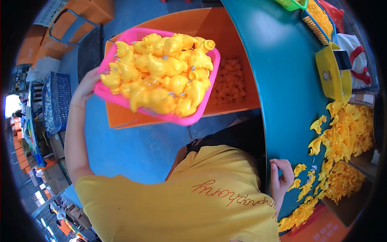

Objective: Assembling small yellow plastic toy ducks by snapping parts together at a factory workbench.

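Note:
A pink plastic basket (pixel 207 105) is heaped with glossy yellow moulded plastic pieces (pixel 161 66), several showing small metal pins. My left hand (pixel 86 85) is closed on the basket's left rim, its arm stretched out. The basket is tilted above a large orange box (pixel 252 88), covering much of its opening. Inside the box, more small moulded pieces (pixel 229 82) look orange in the shade. At the edge of the green table (pixel 290 105), my right hand (pixel 281 177) has its fingers curled in, with nothing visible in them. Loose yellow pieces (pixel 299 169) lie just beside it.
A big pile of yellow pieces (pixel 348 129) covers the table's right side. Behind it stand a yellow basket (pixel 328 74) and a blue basket (pixel 316 26) of yellow parts. On the left are a blue crate (pixel 60 101) and a metal-framed trolley (pixel 74 26).

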{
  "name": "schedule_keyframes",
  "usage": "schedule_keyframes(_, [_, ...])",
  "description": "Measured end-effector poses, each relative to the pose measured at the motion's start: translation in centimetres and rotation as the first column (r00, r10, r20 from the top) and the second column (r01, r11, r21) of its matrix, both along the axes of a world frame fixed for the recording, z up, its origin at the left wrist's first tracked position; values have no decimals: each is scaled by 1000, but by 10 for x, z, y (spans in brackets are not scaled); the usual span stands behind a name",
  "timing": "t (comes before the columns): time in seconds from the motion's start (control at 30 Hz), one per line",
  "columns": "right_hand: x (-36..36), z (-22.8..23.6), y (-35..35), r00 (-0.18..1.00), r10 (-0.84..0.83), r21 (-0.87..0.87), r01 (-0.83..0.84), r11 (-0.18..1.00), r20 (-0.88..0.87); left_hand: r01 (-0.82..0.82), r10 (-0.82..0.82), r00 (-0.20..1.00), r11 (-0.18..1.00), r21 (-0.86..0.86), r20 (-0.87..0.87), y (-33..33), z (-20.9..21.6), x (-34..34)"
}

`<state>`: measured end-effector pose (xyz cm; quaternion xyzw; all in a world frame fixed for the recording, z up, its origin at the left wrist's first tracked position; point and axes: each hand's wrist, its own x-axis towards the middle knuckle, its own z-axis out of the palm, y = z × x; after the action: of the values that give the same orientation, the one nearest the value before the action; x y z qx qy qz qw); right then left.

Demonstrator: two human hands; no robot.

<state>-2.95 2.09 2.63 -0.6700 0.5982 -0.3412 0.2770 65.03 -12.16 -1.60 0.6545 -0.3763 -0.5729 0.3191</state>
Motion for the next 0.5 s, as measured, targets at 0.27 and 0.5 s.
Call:
schedule_keyframes(0.27, [-10, -40, 16, 976, -179, 52, 174, 983, 122, -69, 62, 991, 996, 62, 115, -61, -190, -87])
schedule_keyframes(0.5, [-2, -42, 10, 968, -239, 3, 239, 971, 77, -130, 128, 959, 991, -6, 254, -76, -358, -194])
